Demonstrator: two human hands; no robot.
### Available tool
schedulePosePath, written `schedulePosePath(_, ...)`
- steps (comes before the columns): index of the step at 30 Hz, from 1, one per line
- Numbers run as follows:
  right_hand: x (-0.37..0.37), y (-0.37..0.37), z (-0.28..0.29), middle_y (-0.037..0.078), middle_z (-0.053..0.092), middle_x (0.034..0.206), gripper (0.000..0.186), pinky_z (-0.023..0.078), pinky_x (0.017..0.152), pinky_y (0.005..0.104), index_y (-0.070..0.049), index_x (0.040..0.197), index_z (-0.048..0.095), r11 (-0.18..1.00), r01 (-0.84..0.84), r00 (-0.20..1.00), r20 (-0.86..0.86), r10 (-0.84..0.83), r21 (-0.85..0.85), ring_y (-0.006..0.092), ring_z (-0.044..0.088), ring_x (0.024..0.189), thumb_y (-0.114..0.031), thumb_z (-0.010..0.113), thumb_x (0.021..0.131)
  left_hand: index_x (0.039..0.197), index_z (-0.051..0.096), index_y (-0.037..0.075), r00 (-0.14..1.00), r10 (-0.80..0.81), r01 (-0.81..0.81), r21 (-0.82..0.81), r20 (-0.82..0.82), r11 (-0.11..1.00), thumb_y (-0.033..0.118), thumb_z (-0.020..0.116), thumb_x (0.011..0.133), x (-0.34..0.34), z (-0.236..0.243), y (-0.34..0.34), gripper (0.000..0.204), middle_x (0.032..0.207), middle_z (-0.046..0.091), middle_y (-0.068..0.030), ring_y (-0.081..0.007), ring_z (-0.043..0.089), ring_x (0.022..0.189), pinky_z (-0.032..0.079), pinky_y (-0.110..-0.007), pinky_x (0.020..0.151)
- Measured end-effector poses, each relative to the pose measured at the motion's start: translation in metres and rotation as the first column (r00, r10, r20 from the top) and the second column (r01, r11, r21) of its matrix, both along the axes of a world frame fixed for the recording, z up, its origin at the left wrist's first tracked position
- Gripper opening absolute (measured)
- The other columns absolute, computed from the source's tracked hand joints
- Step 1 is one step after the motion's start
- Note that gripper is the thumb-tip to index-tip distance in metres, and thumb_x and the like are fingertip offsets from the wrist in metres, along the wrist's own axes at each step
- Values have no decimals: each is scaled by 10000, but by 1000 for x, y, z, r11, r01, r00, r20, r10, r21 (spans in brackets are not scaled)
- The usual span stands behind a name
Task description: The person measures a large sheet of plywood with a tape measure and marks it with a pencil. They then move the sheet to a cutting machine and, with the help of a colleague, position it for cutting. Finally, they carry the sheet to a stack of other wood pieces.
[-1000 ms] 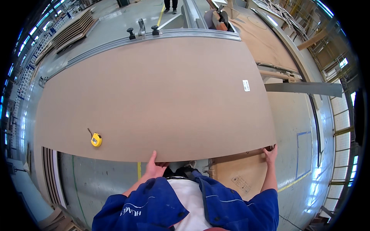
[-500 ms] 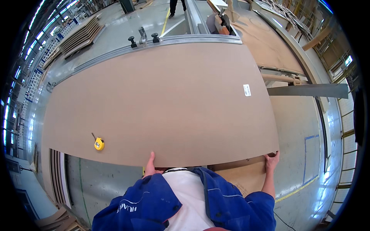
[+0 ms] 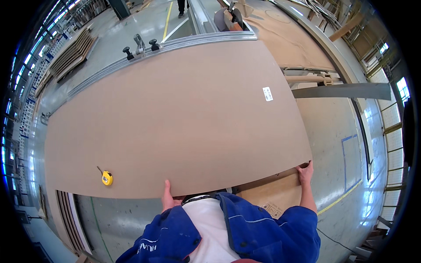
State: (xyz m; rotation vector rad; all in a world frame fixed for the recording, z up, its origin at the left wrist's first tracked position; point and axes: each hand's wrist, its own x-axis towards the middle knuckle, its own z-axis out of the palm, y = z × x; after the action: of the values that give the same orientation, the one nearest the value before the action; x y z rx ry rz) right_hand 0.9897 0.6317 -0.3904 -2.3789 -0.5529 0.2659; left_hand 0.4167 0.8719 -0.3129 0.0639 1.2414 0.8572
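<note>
A large flat brown board [image 3: 175, 118] lies in front of me, a small white label [image 3: 268, 94] near its right side. My left hand [image 3: 169, 197] grips the near edge, thumb up on the top face and fingers hidden beneath. At the near right corner my right hand [image 3: 305, 172] is closed round the board's edge, its fingers partly out of sight. A yellow tape measure [image 3: 107, 178] rests on the board's left part, near the front edge. Along the far edge runs a metal fence [image 3: 175, 44] with a clamp and black knobs.
A saw unit [image 3: 230, 19] stands beyond the fence's right end. To the right a grey metal bar [image 3: 346, 91] juts out. Stacked panels [image 3: 72, 55] lie far left, others [image 3: 72, 215] stand near left. Below the board is a brown cardboard box [image 3: 274, 193]. Someone stands far off.
The whole view has turned and tilted, so the board and fence sit further left and slant more. Both hands keep their hold, and the tape measure stays in place on the board.
</note>
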Motion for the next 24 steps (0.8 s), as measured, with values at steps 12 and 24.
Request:
schedulePosePath(12,-33,-23,-7,246,516,1482,1126,331,1214,514,1,1541,366,993,-91,781,613,121,-80,410,472,1395,-271,960,624,1497,436,121,986,50,-55,-31,-162,998,422,693,992,-1,16,-2,642,1393,570,-120,-310,595,1270,540,-560,1003)
schedulePosePath(24,-231,159,103,246,463,1491,1197,174,1235,660,94,1477,403,291,-819,194,240,951,-494,555,335,1413,-571,875,600,1476,434,25,978,67,-57,54,-200,997,421,742,953,-5,3,-9,725,1355,561,-185,-360,635,1176,618,-552,886)
